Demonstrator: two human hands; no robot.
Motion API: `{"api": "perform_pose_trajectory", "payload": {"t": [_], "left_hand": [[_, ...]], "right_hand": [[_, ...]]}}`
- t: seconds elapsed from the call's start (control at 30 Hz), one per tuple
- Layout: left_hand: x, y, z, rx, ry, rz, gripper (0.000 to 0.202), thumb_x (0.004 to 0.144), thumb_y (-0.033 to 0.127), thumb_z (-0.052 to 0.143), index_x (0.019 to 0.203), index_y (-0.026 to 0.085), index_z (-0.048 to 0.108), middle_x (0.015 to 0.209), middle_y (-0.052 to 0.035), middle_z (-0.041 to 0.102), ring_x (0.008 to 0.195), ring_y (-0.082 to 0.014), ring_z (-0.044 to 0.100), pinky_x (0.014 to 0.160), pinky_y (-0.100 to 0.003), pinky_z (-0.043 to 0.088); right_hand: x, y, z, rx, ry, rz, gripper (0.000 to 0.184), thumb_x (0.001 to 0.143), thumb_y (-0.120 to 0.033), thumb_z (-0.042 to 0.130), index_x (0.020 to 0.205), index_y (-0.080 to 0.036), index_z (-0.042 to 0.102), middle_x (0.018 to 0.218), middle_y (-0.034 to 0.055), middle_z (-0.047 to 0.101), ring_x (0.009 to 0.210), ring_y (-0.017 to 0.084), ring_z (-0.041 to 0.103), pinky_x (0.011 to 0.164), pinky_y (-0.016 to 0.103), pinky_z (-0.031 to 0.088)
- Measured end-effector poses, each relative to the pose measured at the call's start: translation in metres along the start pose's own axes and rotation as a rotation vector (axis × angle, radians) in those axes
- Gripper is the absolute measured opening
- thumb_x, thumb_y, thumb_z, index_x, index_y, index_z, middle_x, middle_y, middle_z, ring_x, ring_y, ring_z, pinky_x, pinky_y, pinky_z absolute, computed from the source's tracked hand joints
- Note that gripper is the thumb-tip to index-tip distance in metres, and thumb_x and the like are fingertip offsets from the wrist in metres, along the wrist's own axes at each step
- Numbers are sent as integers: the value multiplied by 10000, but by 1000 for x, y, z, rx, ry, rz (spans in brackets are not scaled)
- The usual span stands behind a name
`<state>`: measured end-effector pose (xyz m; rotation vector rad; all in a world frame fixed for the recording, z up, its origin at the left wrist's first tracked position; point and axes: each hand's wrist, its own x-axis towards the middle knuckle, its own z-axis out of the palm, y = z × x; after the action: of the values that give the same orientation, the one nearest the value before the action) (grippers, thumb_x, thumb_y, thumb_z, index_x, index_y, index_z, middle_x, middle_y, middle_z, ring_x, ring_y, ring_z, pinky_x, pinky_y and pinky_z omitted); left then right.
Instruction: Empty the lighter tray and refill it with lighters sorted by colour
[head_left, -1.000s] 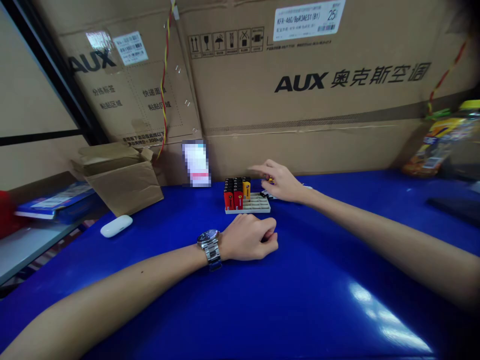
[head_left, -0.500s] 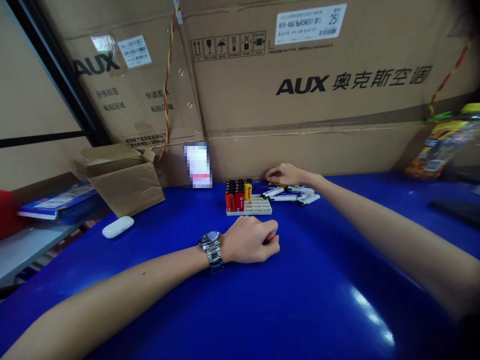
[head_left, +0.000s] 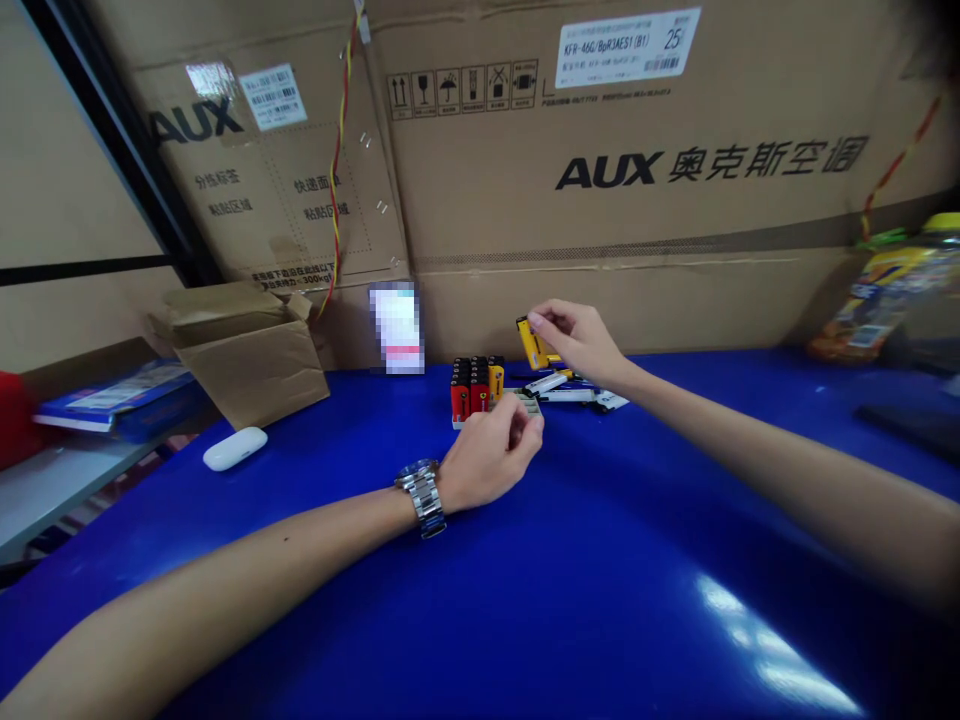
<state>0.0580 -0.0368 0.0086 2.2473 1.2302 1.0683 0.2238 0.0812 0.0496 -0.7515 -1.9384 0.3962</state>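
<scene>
In my right hand (head_left: 574, 335), a yellow lighter (head_left: 532, 343) with a black top is pinched between thumb and fingers, tilted and raised above the tabletop. My left hand (head_left: 491, 455), its fingers curled with nothing visible in them, is at the front of a white compartment tray (head_left: 534, 407) and covers part of it. Whether it touches the tray I cannot tell. Red lighters (head_left: 469, 390) stand upright in rows at the tray's left side, with a yellow lighter (head_left: 496, 382) beside them. White lighters (head_left: 568, 396) lie in a loose pile to the right, below my right hand.
A blue table (head_left: 480, 620) carries everything. At its back lean a phone (head_left: 397, 328) and large cardboard boxes (head_left: 637, 230). An open small carton (head_left: 255, 355) and a white earbud case (head_left: 235, 449) are on the left. A yellow-capped bottle (head_left: 874, 295) stands far right.
My right hand has risen from the pile and moved slightly left, lifting a yellow lighter. My left hand has moved forward to the tray's front, fingers still curled.
</scene>
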Motion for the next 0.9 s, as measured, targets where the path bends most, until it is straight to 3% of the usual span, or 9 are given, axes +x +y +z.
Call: {"api": "perform_pose_trajectory", "payload": {"t": [0.13,0.23,0.47,0.63,0.77,0.9], "left_hand": [[0,0,-1,-87,39,-6,233,930,396,417,1017,180,412,786,-14,643,621,-118,589,581,-252,430],[0,-1,-1,-64,26,13,275,933,433,417,1039,180,408,821,-28,644,653,-132,602,589,-264,440],[3,-9,-1,-41,-28,-6,205,962,362,356,881,186,422,754,-23,620,607,-125,564,559,-261,411],[2,-10,1,-280,-44,-21,183,973,374,327,923,199,350,856,-51,614,743,-134,597,673,-278,473],[1,-9,-1,-360,-24,-51,233,949,422,372,872,202,371,685,32,496,581,-89,469,567,-230,419],[1,-6,-4,-459,-60,-104,410,906,519,372,719,169,475,552,53,395,479,-71,341,459,-211,306]], "right_hand": [[-38,-39,8,287,-117,105,281,850,-446,561,785,-173,572,643,-7,537,526,100,464,506,254,403],[-61,-50,11,356,-208,140,264,860,-430,554,821,-171,585,674,7,569,575,116,522,539,260,446],[-75,-30,14,422,-166,158,213,880,-374,526,931,-178,590,665,-4,588,561,122,565,558,276,467],[-77,-20,17,431,-166,240,228,875,-376,506,943,-169,573,649,-8,581,507,118,555,507,277,464],[-77,-18,19,364,-204,242,208,878,-354,491,916,-166,572,648,-13,577,489,106,544,493,265,452],[-78,-18,19,296,-275,220,202,890,-331,474,844,-168,585,671,-1,585,499,98,542,502,256,455]]}}
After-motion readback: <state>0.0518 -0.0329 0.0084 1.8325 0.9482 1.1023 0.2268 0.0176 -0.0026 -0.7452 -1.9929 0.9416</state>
